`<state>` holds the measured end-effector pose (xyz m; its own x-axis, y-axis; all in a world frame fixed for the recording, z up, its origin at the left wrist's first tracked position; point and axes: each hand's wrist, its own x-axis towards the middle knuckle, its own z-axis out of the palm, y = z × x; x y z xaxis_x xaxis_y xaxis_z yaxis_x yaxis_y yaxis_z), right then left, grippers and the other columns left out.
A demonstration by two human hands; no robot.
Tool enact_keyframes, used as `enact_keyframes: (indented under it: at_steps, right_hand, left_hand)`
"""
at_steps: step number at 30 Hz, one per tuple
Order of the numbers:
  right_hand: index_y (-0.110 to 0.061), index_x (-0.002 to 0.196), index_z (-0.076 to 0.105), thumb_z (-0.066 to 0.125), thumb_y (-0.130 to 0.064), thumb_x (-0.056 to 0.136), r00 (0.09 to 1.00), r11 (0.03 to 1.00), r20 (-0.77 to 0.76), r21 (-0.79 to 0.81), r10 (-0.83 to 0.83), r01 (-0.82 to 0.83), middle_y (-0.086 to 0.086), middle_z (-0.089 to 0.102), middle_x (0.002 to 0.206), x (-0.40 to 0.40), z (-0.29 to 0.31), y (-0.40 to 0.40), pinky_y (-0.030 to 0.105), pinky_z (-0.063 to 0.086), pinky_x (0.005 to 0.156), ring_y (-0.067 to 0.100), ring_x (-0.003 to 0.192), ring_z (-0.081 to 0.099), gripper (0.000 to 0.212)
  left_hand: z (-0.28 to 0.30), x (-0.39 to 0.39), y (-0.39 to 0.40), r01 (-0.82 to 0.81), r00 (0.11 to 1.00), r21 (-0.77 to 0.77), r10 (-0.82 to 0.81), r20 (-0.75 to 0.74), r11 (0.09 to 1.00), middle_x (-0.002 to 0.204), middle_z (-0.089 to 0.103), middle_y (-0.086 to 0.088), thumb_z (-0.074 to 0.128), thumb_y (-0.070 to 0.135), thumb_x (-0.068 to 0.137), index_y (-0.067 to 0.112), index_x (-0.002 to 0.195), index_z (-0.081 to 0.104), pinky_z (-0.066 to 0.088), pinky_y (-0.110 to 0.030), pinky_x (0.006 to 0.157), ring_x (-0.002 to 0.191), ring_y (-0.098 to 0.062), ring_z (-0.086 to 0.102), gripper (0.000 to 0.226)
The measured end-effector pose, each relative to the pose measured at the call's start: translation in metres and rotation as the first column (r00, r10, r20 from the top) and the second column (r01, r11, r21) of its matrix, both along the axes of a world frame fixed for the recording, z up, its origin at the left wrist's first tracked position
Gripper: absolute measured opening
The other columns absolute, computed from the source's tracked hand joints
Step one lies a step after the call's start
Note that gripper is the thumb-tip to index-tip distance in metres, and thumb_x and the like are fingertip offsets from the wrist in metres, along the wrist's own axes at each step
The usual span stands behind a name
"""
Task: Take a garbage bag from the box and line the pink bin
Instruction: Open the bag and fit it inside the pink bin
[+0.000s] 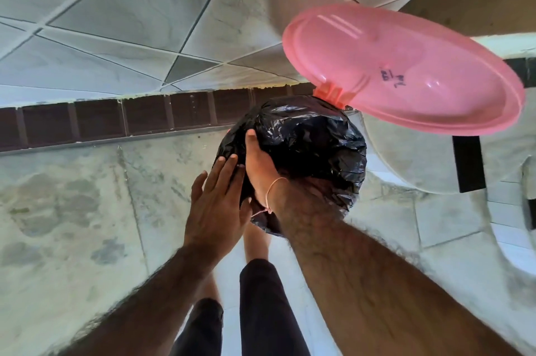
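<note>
A black garbage bag (307, 141) covers the round top of the pink bin, hiding nearly all of the bin's body. The bin's pink lid (406, 74) stands flipped open on its hinge at the back right. My right hand (261, 164) presses down into the bag at the bin's left side, fingers sunk in the plastic. My left hand (214, 202) lies flat with fingers spread against the bag's outer left side, just beside my right wrist. The box of bags is out of sight.
The bin stands on a pale stained floor (72, 196) close to a tiled wall (130, 22) with a dark brick strip at its foot. A white fixture with black parts (467, 164) is at the right. My legs are below the bin.
</note>
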<state>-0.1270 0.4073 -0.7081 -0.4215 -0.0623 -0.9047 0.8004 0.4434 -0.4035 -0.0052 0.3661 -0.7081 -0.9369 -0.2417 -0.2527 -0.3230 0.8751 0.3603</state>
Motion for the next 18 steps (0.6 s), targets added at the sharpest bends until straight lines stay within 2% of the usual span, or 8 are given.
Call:
enact_keyframes:
  at_steps: [3,5,7,10,12,13,15,18]
  right_hand:
    - [-0.002,0.120,0.061,0.041,-0.045,0.098,0.989,0.992,-0.150,0.124,-0.013,0.032,0.017,0.063,0.126,-0.018,-0.001,0.027,0.043,0.046,0.100,0.034,0.114,0.059,0.053]
    - [0.004,0.125,0.055,0.045,-0.027,0.098,0.995,0.990,-0.047,0.115,-0.082,0.087,0.028,0.054,0.133,-0.030,-0.002,0.062,0.046,0.051,0.084,0.041,0.116,0.057,0.041]
    - [-0.001,0.127,0.054,0.041,-0.018,0.099,0.995,0.990,0.063,0.119,-0.080,0.072,0.024,0.056,0.134,-0.033,0.003,0.098,0.032,0.047,0.068,0.032,0.106,0.058,0.035]
    - [0.000,0.121,0.056,0.045,-0.008,0.095,0.994,0.966,-0.035,0.235,-0.106,0.112,0.010,0.061,0.095,-0.034,0.007,0.138,0.037,0.051,0.082,0.021,0.083,0.057,0.030]
    - [0.004,0.121,0.053,0.040,-0.001,0.095,0.981,0.962,-0.067,0.194,-0.182,0.192,0.009,0.056,0.091,-0.032,0.014,0.145,0.040,0.048,0.092,0.021,0.083,0.058,0.030]
    - [0.000,0.117,0.054,0.037,-0.001,0.097,0.964,0.954,-0.061,0.145,-0.258,0.264,0.010,0.057,0.093,-0.031,0.017,0.145,0.038,0.048,0.091,0.022,0.087,0.059,0.027]
    - [-0.004,0.112,0.057,0.038,-0.003,0.097,0.920,0.921,-0.084,0.041,-0.382,0.386,0.011,0.061,0.093,-0.031,0.025,0.140,0.031,0.051,0.079,0.024,0.085,0.062,0.023]
    - [-0.012,0.086,0.062,0.047,-0.003,0.090,0.873,0.893,-0.239,0.047,-0.426,0.448,0.008,0.061,0.076,-0.023,0.038,0.135,0.024,0.045,0.053,0.018,0.058,0.056,0.018]
  left_hand:
    - [0.000,0.003,0.000,0.041,0.998,-0.020,-0.041,-0.040,0.999,0.153,0.035,-0.009,0.059,0.027,0.086,0.010,0.141,0.044,0.027,-0.048,0.114,0.144,-0.027,0.029,0.059]
    - [0.000,0.002,0.001,0.046,0.998,-0.023,-0.048,-0.052,0.999,0.153,0.035,-0.009,0.057,0.028,0.087,0.010,0.140,0.045,0.028,-0.048,0.113,0.144,-0.027,0.029,0.058]
    - [0.000,-0.001,0.001,0.023,0.999,-0.010,-0.024,-0.033,1.000,0.154,0.034,-0.010,0.057,0.028,0.087,0.009,0.141,0.044,0.029,-0.048,0.112,0.143,-0.027,0.029,0.059]
    - [0.000,-0.004,-0.004,-0.042,0.999,0.024,0.042,0.030,0.999,0.156,0.031,-0.011,0.064,0.025,0.083,0.010,0.143,0.041,0.031,-0.051,0.110,0.143,-0.030,0.028,0.067]
    - [0.001,-0.004,-0.005,-0.046,0.998,0.036,0.045,0.040,0.998,0.156,0.030,-0.011,0.065,0.025,0.082,0.011,0.143,0.040,0.031,-0.051,0.110,0.143,-0.031,0.028,0.068]
    - [0.002,-0.004,-0.005,-0.044,0.999,0.036,0.043,0.027,0.998,0.155,0.031,-0.011,0.065,0.024,0.082,0.011,0.143,0.040,0.030,-0.051,0.110,0.143,-0.031,0.029,0.067]
    - [0.006,-0.005,-0.006,-0.054,0.998,0.036,0.055,-0.013,0.998,0.154,0.033,-0.011,0.063,0.025,0.084,0.011,0.142,0.042,0.030,-0.050,0.110,0.142,-0.031,0.030,0.063]
    - [0.015,-0.003,-0.003,-0.050,0.997,0.016,0.051,-0.052,0.999,0.148,0.041,-0.012,0.064,0.024,0.083,0.013,0.138,0.047,0.033,-0.048,0.107,0.137,-0.032,0.037,0.058]
